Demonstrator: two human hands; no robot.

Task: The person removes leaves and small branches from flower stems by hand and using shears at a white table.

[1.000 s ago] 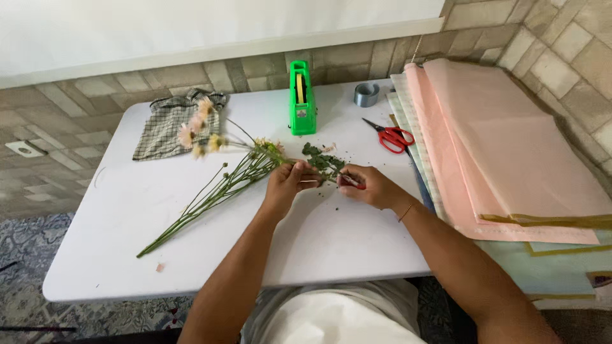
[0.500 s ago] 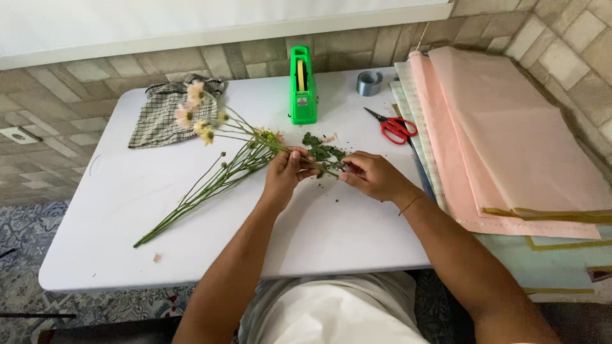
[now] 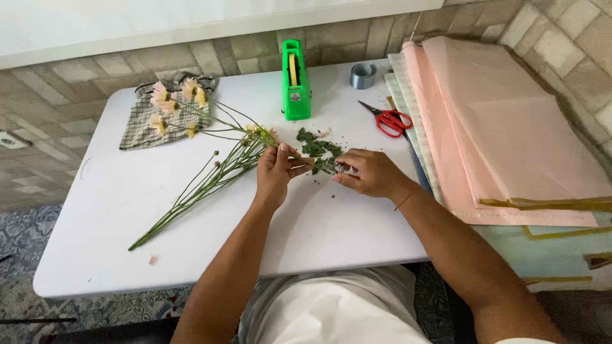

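- Between the two hands, near the middle of the white tabletop (image 3: 331,236), lies a leafy green sprig (image 3: 317,150) with small bits of leaf scattered about it.
- The left hand (image 3: 275,173) has its fingers (image 3: 294,167) pinched together on the sprig's stem end; the grip looks closed on it.
- The right hand (image 3: 368,172) rests just beside, fingers curled in and pinching the other end of the same sprig.
- Just left of the left hand lies a bundle of long-stemmed flowers (image 3: 210,178), stems running down toward the near-left edge, pale pink and yellow heads up on a checked cloth (image 3: 141,124).
- Behind the hands stands a green tape dispenser (image 3: 294,81), upright, well apart from them.
- Red-handled scissors (image 3: 386,119) lie to the right of it, and a grey roll of tape (image 3: 363,75) sits near the back edge.
- Along the right side sits a stack of pink and pale sheets (image 3: 510,127), overhanging the tabletop.
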